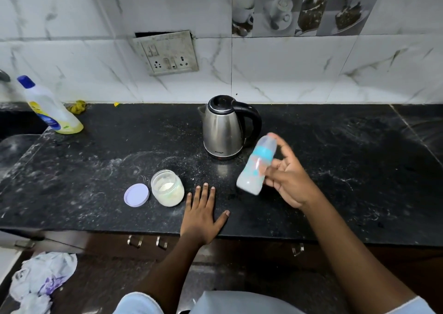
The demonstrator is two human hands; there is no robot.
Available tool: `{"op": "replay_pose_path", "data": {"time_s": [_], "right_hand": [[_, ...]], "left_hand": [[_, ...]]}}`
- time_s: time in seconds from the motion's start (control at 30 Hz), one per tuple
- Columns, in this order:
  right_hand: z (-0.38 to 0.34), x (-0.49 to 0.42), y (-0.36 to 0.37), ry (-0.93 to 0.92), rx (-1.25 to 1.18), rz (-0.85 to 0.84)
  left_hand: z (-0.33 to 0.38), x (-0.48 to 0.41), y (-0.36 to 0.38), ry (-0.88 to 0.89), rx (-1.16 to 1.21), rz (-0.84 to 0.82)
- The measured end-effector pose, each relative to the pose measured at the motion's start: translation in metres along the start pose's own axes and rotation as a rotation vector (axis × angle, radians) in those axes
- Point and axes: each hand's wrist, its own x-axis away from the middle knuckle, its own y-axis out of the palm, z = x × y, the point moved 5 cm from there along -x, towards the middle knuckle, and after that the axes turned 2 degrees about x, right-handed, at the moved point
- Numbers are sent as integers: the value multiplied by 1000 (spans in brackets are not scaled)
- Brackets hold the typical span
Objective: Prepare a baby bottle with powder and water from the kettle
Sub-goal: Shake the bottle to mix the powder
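My right hand (288,177) grips a baby bottle (256,165) above the black counter (96,170). The bottle is tilted and blurred, with a blue collar, a clear cap and milky white content. Behind it stands a steel kettle (225,126) with a black handle and its lid down. My left hand (202,214) rests flat on the counter near the front edge. Just left of it is an open jar of white powder (167,189), and the jar's lilac lid (136,195) lies beside it.
A yellow-white detergent bottle (51,107) with a blue cap leans at the back left by the sink (16,143). A wall socket plate (167,52) sits above the counter. Crumpled cloth (40,282) lies on the floor at lower left.
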Motion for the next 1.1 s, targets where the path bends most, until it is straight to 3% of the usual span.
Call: {"op": "replay_pose_path", "data": {"time_s": [0.07, 0.17, 0.2, 0.3, 0.43, 0.53, 0.67, 0.77, 0.8, 0.9, 1.03, 1.1], "right_hand": [[-2, -3, -3, -28, -60, 81], [2, -1, 11, 56, 117, -206], [2, -1, 11, 43, 100, -191], [1, -4, -3, -34, -102, 109], [11, -1, 13, 15, 53, -90], [6, -4, 0, -57, -93, 128], [6, 1, 9, -13, 67, -62], [0, 1, -9, -95, -103, 183], [-1, 1, -9, -93, -84, 181], [2, 7, 7, -10, 98, -49], [-4, 4, -7, -93, -89, 171], [-3, 4, 4, -37, 47, 8]], "left_hand": [[0, -2, -3, -3, 9, 10], [0, -1, -2, 7, 7, 5], [-1, 0, -1, 7, 0, 5], [0, -2, -3, 4, -3, 9], [1, -1, -1, 8, 1, -4], [1, -2, -4, 4, 9, 11], [0, 0, -2, 6, 3, 4], [0, -1, -3, 4, -3, 6], [1, -2, -4, 3, -3, 5], [0, 1, -1, 2, -6, -3], [1, -2, -5, 3, 4, 11], [2, -2, -4, 4, 10, 12]]}}
